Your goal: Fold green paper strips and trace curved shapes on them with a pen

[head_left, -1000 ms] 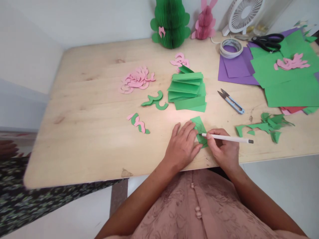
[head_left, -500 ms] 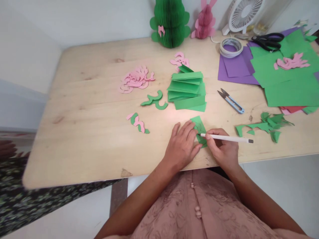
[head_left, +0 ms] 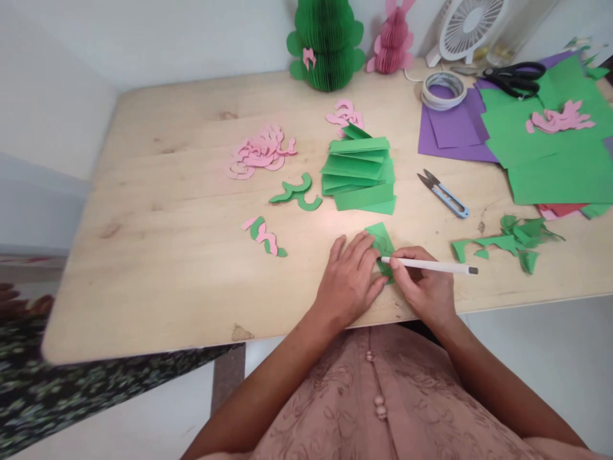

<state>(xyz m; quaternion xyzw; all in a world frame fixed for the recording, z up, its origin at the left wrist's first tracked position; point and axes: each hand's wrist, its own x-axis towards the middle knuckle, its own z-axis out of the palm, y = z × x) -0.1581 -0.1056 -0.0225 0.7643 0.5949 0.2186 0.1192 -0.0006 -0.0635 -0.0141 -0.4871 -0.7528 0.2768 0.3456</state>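
Near the table's front edge lies a small piece of green paper [head_left: 380,236] with faint curved lines drawn on it. My left hand [head_left: 348,276] rests flat over its left side, fingers stretched out. A white pen [head_left: 426,264] is pinched in my right hand [head_left: 428,287], its tip on the paper beside my left fingers. Beyond them sits a stack of folded green paper strips [head_left: 359,169]. To the left are green wavy cut-outs [head_left: 297,191] and a pink-and-green twisted piece [head_left: 265,237].
Blue-handled thread snips [head_left: 444,195] and green scraps [head_left: 510,243] lie to the right. Pink cut-outs [head_left: 263,152], tape rolls [head_left: 444,91], black scissors [head_left: 514,80], purple paper [head_left: 457,128] and green sheets [head_left: 558,172] lie farther back. A fan [head_left: 472,25] and honeycomb figures [head_left: 328,48] stand by the wall.
My right hand and the pen have shifted slightly left across the green paper. My left hand stays in place.
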